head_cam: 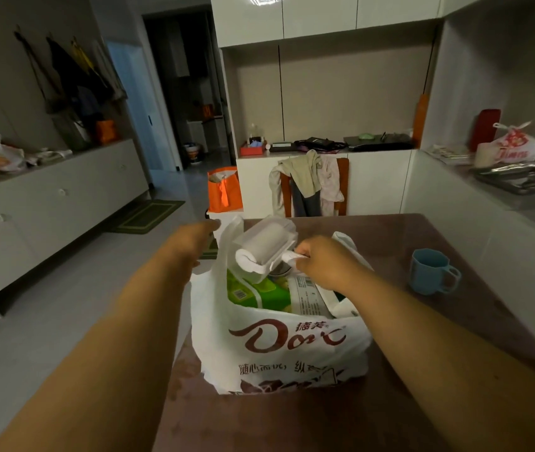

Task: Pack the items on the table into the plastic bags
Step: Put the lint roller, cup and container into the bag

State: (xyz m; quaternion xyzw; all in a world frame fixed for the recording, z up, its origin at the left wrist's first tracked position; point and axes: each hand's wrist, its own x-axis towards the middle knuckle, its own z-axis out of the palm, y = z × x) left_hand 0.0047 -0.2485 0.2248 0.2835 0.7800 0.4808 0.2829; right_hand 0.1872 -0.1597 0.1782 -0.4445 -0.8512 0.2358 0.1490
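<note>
Plastic bag point(279, 347) holding green pack point(256, 293), right hand point(319, 261) gripping lint roller point(264, 249) above it, left hand point(191, 243) grip unclear

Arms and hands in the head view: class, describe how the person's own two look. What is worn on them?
Both forearms are bare right to the bottom edge of the picture: no sleeves show. No watch, bracelet or glove shows on the left hand or the right hand, and no ring can be made out. No markings show on either arm.
</note>
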